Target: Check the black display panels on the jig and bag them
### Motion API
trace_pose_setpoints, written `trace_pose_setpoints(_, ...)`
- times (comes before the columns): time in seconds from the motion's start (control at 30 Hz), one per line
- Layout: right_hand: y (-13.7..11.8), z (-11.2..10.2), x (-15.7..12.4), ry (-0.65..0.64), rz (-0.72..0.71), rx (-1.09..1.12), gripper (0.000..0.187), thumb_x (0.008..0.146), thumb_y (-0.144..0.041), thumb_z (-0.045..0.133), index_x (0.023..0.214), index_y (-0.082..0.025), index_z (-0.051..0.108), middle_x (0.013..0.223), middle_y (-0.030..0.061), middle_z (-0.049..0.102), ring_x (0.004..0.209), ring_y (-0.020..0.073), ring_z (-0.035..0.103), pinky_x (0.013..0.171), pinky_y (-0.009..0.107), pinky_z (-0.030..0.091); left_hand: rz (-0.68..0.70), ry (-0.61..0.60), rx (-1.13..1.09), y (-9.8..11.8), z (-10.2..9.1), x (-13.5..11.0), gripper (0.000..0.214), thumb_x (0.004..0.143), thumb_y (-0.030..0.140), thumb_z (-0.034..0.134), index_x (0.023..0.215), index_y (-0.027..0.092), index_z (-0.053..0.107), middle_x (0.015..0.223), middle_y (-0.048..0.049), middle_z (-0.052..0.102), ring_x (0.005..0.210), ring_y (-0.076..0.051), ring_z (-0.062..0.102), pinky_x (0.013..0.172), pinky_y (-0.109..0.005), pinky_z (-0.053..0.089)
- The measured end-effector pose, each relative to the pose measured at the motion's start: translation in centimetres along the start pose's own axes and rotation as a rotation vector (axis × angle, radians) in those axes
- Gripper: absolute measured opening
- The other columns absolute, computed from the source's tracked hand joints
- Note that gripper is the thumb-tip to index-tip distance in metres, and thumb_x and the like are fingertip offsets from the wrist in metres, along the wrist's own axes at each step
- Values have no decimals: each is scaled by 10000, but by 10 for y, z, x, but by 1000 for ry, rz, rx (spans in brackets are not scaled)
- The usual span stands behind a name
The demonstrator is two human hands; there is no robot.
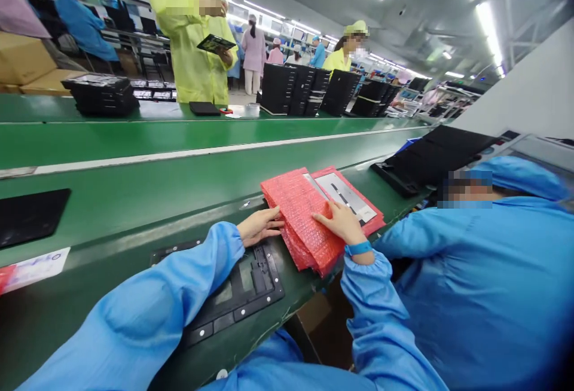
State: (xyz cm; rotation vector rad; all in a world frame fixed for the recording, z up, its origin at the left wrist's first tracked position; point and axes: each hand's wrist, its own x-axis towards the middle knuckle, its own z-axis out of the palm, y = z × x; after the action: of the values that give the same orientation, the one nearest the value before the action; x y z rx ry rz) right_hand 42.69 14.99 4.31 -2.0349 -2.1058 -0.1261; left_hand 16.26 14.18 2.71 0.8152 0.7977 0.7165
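Note:
A stack of red bubble-wrap bags (299, 207) lies on the green bench in front of me. My left hand (259, 225) rests at the stack's left edge, fingers stretched against it. On top of the stack my right hand (339, 222) lies flat with fingers spread; it wears a blue wristband. Beside the stack on the right lies a red bag with a flat panel (347, 195) showing in it. Under my left forearm sits a black fixture tray (242, 286).
A green conveyor belt (179, 134) runs across. A person in blue (484, 271) leans close on my right, next to stacked black trays (430, 158). Across the belt stand people in yellow coats and more black tray stacks (296, 89). A black tray (29, 214) lies left.

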Motion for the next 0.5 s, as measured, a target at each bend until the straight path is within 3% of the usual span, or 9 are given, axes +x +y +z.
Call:
trace_pose_setpoints(0.17, -21, 4, -4, 66, -23, 58, 671, 798, -674, 520, 1103, -88, 635, 1052, 212, 625, 1046, 352, 547, 944, 473, 392, 77, -1, -177, -20, 22, 19, 304, 916, 350, 500, 1104, 145, 624, 1198, -151, 651, 1066, -228, 625, 925, -382, 483)
trace_pose_setpoints(0.33, -43, 8, -24, 55, -175, 217, 503, 837, -522, 576, 1162, -141, 621, 1141, 169, 627, 1090, 298, 558, 972, 425, 420, 151, 127, -263, -16, 12, 3, 266, 846, 163, 562, 1102, 129, 625, 1095, -133, 701, 988, -250, 668, 885, -393, 522)
trace_pose_setpoints(0.4, -49, 8, -34, 54, -180, 438, 503, 837, -481, 586, 1235, -173, 579, 1176, 137, 623, 1095, 266, 568, 970, 411, 435, 175, 165, -277, -5, 4, -20, 295, 809, 142, 605, 1102, 126, 632, 1086, -128, 708, 975, -258, 675, 877, -392, 531)
trace_pose_setpoints(0.5, -64, 4, -51, -39, -65, 1111, 616, 790, -442, 634, 1346, -222, 484, 1205, 85, 618, 1085, 239, 588, 949, 398, 460, 202, 171, -271, 12, -3, -69, 375, 776, 162, 664, 1149, 142, 626, 1103, -113, 708, 988, -267, 674, 884, -392, 536)
